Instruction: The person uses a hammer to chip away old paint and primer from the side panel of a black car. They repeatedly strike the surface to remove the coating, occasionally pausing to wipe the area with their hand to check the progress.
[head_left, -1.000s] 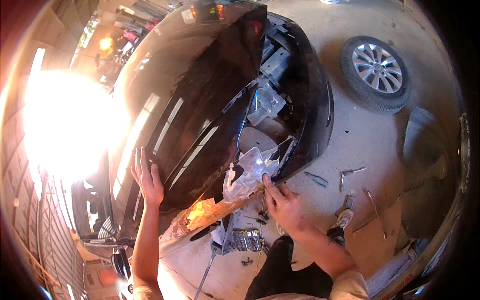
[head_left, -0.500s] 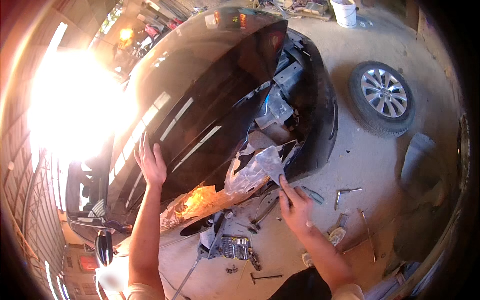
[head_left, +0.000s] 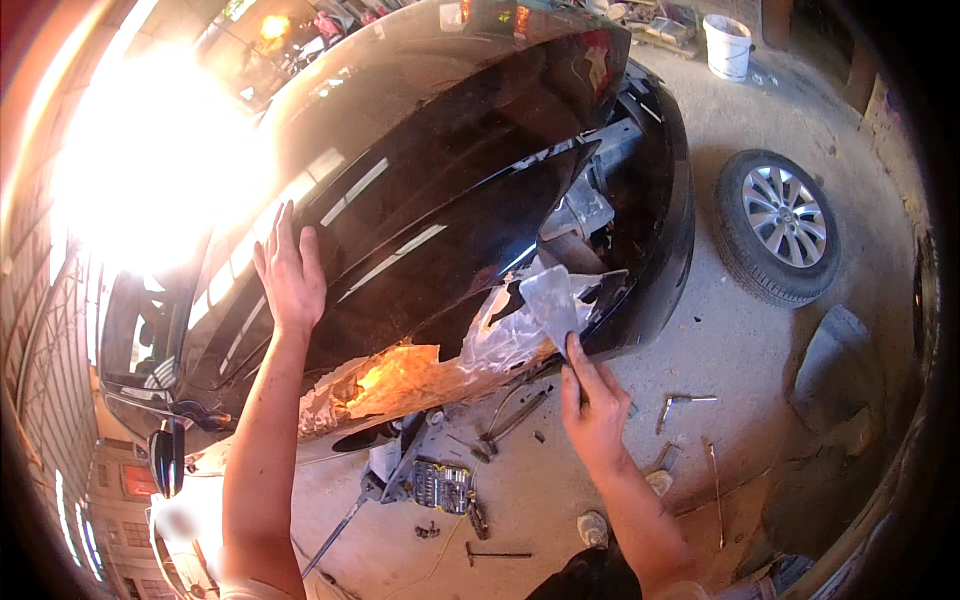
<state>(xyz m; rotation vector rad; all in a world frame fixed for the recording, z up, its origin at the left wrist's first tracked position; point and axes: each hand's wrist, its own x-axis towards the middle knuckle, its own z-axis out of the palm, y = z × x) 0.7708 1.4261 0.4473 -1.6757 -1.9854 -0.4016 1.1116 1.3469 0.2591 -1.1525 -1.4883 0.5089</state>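
Note:
My left hand (head_left: 292,280) lies with outstretched fingers against the dark glossy hood (head_left: 440,180) of a car. In my right hand (head_left: 597,415) is a wide-bladed putty knife (head_left: 549,300), its handle gripped between thumb and fingers. The blade points up and away, in front of the fender (head_left: 390,385) near the open headlight bay (head_left: 580,210); whether it touches the panel I cannot tell. Bare, patchy whitish and orange-lit areas show along the fender. Beyond the putty knife, the dark front bumper (head_left: 672,270) curves round.
A loose wheel (head_left: 785,225) lies on the floor at right, a white bucket (head_left: 728,50) behind it. Below the fender sit a jack (head_left: 385,470), an open socket set (head_left: 441,486), a T-shaped wrench (head_left: 500,554) and other hand tools. Strong light glares at left.
My view has shifted, so the car and floor things sit differently in it. My left hand stays flat on the hood; my right hand still holds the putty knife near the fender's front.

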